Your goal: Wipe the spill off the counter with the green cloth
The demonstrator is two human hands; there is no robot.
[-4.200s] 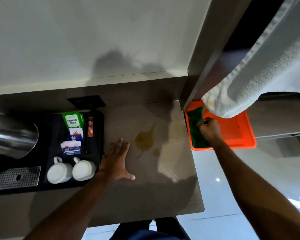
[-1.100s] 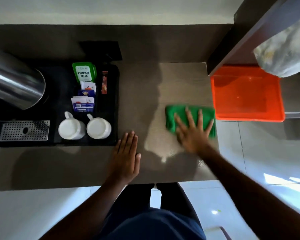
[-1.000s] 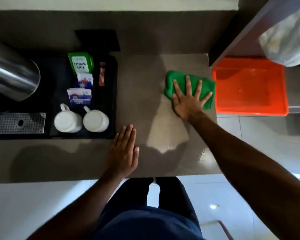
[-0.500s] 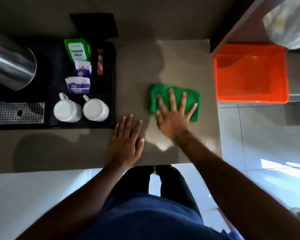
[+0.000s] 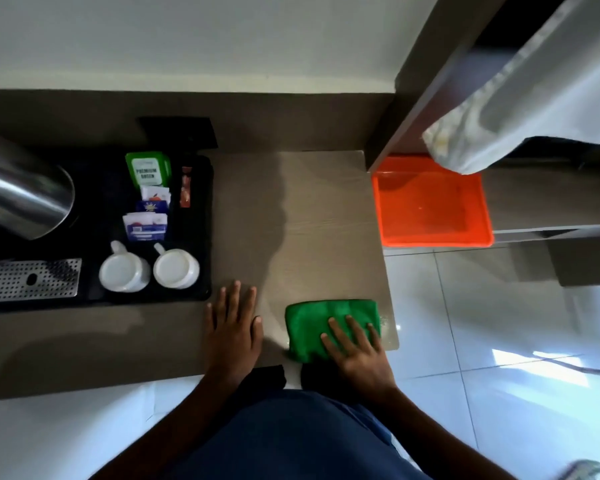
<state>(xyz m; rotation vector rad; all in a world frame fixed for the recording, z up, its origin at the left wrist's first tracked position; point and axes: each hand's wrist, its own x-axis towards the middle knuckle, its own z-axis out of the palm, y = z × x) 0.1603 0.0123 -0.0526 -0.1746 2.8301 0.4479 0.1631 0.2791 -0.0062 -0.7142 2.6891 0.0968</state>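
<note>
Nearest, at the bottom of the frame: dark blue clothing (image 5: 291, 434) and two bare forearms reaching up over the front edge of the desk (image 5: 312, 209). Right hand (image 5: 359, 355) flat, fingers spread, palm down on the green cloth (image 5: 323, 323); no closed grip, just open-handed pressure. Cloth folded into a rough rectangle, lying at the lower right corner of the desk, close to both the front and the right edge, with a wet sheen just right of it. Left hand (image 5: 232, 327) also open and flat on the bare desk, just left of the cloth, not touching it. No spill visible on the surface above.

Further up, left of centre: black tray (image 5: 201, 237) carrying two white cups (image 5: 124, 271), upside down side by side, then sachets (image 5: 146, 220) and a green packet (image 5: 148, 169) marked "PREMIUM GREEN". Far left: perforated metal grate (image 5: 28, 280) and a shiny steel kettle (image 5: 21, 199). Right of the desk, apart from it: orange tub (image 5: 433, 237), holding nothing that can be seen. Upper right: white towel (image 5: 520, 109) hanging.
</note>
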